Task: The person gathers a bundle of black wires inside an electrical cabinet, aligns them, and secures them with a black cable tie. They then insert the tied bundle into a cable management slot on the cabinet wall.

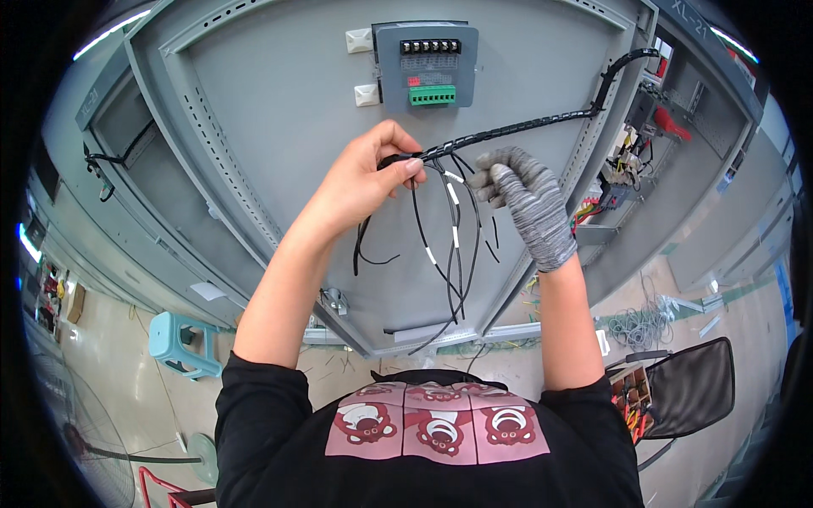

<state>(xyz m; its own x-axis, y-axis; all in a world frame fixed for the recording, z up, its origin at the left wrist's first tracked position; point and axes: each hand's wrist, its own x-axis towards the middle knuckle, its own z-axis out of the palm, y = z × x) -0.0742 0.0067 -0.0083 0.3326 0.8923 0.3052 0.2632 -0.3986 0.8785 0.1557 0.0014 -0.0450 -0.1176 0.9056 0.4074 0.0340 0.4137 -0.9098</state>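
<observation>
wire bundle point(508, 129) between hands | meter module point(428, 63) above | stool point(179, 343) lower left

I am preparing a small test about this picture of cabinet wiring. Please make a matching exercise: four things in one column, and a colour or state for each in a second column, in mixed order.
Things:
1. left hand
2. right hand
3. terminal strip on the grey module
4. plastic stool

Colours or states:
A. green
B. bare, pinching the wrapped black wire bundle
C. light blue, standing on the floor
D. in a grey knitted glove, fingers at the loose black wires

Right pairs: 1-B, 2-D, 3-A, 4-C
</observation>
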